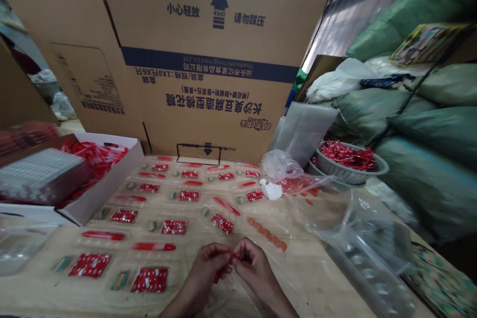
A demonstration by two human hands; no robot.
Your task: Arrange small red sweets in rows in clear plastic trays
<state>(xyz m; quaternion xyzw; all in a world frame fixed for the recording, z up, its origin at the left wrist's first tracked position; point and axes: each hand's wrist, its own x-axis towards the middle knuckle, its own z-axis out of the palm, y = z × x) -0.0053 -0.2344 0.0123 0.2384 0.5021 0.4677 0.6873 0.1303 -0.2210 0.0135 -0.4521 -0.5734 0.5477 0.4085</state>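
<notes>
Far ahead of the hands stands a big cardboard carton (208, 25). Its blue band is printed upside down with "Shantoushi Yixing Food Co., Ltd", and beside a black arrow is the word "OPEN". Chinese lines are printed there too, also upside down. To the right of the hands, green sacks (428, 179) are piled high. Ahead and to the left of the hands is a white box (100, 198), holding many red wrapped pieces (99, 159) with a stack of clear trays (40, 176) over them. Ahead and to the right, a grey plastic basket (346, 174) is full of red packets (348, 155). The hands are over a wooden table (316, 278). In front of them, red sachets (89, 265), red sticks (154, 246) and small green packets (119, 280) lie in rows. Near the right hand (251, 263) is a line of small orange pieces (266, 233). This hand and the left hand (210, 268) are close together, in a narrow position, and both pinch a small red piece (231, 258) between them.
</notes>
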